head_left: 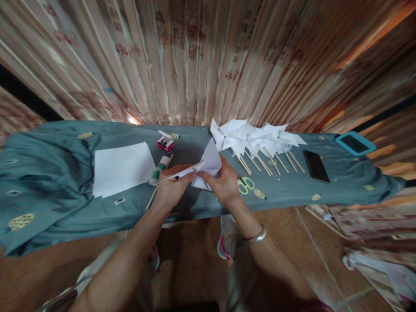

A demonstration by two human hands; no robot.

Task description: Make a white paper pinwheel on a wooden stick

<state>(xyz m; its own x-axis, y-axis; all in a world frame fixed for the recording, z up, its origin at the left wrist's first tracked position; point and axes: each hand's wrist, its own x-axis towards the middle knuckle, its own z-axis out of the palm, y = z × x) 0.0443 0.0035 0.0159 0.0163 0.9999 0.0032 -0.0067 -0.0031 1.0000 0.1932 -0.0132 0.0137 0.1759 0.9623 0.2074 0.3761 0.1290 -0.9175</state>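
Between my two hands is a white paper pinwheel (212, 159), its points folded in toward the middle and no stick seen on it. My left hand (173, 186) is closed on its left side, thumb pressed near the centre. From the other side my right hand (226, 182) grips it, thumb also at the centre. Left of my left hand lie a glue stick (160, 169) and a thin wooden stick (151, 198). Green-handled scissors (246, 185) rest just right of my right hand, their blades hidden.
A stack of white paper (122, 169) lies at left, near an open red-and-white box of small metal pieces (165, 141). Several pinwheels on sticks (240, 135) overlap at the back right. Farther right are a phone (316, 166) and a blue-framed tablet (355, 143). A green cloth (195, 210) covers the table.
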